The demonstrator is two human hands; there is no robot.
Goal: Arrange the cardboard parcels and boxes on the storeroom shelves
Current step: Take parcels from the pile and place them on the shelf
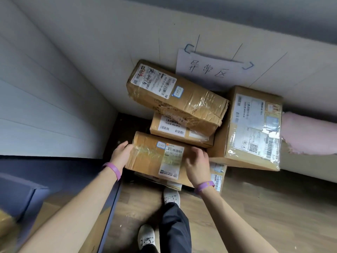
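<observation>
Left hand (121, 154) cupping 1 end of the taped parcel (155, 157), right hand (197, 165) curling over its far edge; 2-sided hold, probably balancing it for lifting off the corner pile (182, 99).

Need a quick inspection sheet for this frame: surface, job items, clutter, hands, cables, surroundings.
Surface: wooden floor, parcels piled in the corner.
Job's things: nearest box in front; tilted box lies over middle box; large box at right; small parcel low down.
Clutter: pink object at right, ragged end.
Hands: left hand holds nearest box's left end; right hand grips its right side.
Cables: nothing seen.
Surroundings: white wall; handwritten paper sign above the pile.
</observation>
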